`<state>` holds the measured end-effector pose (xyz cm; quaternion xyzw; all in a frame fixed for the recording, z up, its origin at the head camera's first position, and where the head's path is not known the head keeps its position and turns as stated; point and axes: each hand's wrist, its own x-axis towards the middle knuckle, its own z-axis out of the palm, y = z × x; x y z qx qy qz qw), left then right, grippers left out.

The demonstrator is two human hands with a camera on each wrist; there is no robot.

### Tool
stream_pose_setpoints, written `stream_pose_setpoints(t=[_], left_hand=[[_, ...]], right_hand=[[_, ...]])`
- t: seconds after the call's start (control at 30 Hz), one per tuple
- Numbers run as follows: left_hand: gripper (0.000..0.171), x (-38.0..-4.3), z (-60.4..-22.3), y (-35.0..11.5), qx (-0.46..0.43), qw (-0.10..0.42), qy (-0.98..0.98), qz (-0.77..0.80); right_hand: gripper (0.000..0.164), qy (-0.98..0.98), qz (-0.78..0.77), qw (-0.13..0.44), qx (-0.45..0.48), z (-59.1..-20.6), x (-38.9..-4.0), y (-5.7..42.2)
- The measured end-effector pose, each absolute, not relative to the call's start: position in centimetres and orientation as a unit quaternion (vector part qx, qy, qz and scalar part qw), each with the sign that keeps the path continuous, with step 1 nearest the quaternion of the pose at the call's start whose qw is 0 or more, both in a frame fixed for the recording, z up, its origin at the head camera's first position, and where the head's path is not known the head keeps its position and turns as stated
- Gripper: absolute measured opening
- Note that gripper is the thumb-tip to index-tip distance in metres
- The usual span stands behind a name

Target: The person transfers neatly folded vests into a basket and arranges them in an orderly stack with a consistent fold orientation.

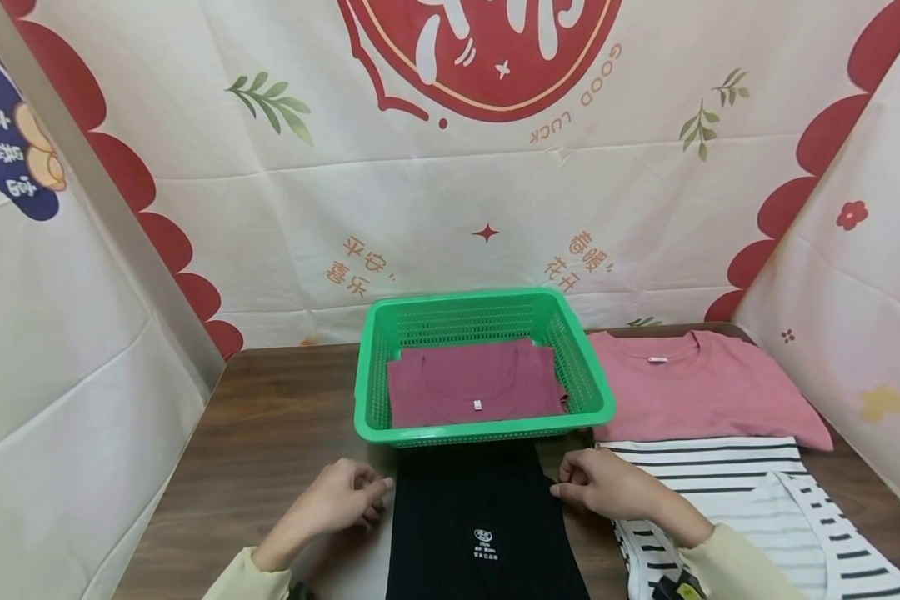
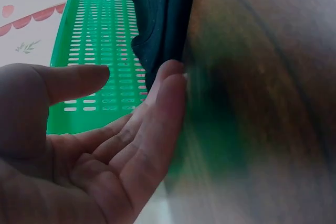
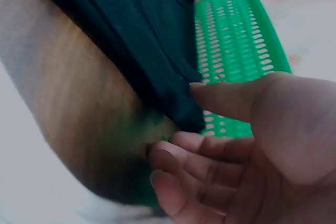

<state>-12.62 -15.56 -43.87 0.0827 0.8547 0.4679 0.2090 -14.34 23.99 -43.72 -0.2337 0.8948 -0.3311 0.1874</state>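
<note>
Clock centred on the black cloth, 12 = away from me. Cloth lies on the table right in front of me, white print face up, near part running out of the head view at 6. Far end reaches the green basket's near rim at 12; can't tell if they touch. Basket has maroon cloth in it, small white tag showing.

My left hand is at 9 to 10: thumb held off the fingers, fingertips at the cloth's edge, nothing gripped. My right hand is at 2 to 3: fingers loosely bent, thumb at the edge, a corner of cloth between thumb and fingers. Can't tell whether that's a real pinch or just contact.

Pink shirt at 2, striped shirt at 3, both on the table.

Handling, my read: light, soft, floppy, nothing fragile. No stiffness of its own, so 1-sided pulling would skew it. Looks like more than 1 layer at the edges, so a shallow pinch could catch only the top layer. Best hold: fingers under, thumb on top, 2 sides level, around 10 and 2. Slip risk low; creasing and layers shifting likelier.
</note>
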Motion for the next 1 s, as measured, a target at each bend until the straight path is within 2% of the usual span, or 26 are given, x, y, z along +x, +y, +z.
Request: stream_pose_setpoints(t=[0.57,0.83,1.0], left_hand=[[0.035,-12.8,-45.7,-15.2,0.041,0.29,0.765,0.574],[0.032,-12.8,-45.9,-14.7,0.045,0.311,0.75,0.583],[0.028,-12.6,-46.1,-14.1,0.049,0.303,0.768,0.563]], right_hand=[[0.029,0.908,-0.371,0.185,-0.059,-44.9,-13.8,21.2],[0.029,0.904,-0.383,0.186,-0.046,-45.0,-13.7,20.2],[0.034,0.904,-0.382,0.184,-0.058,-45.1,-13.9,19.7]])
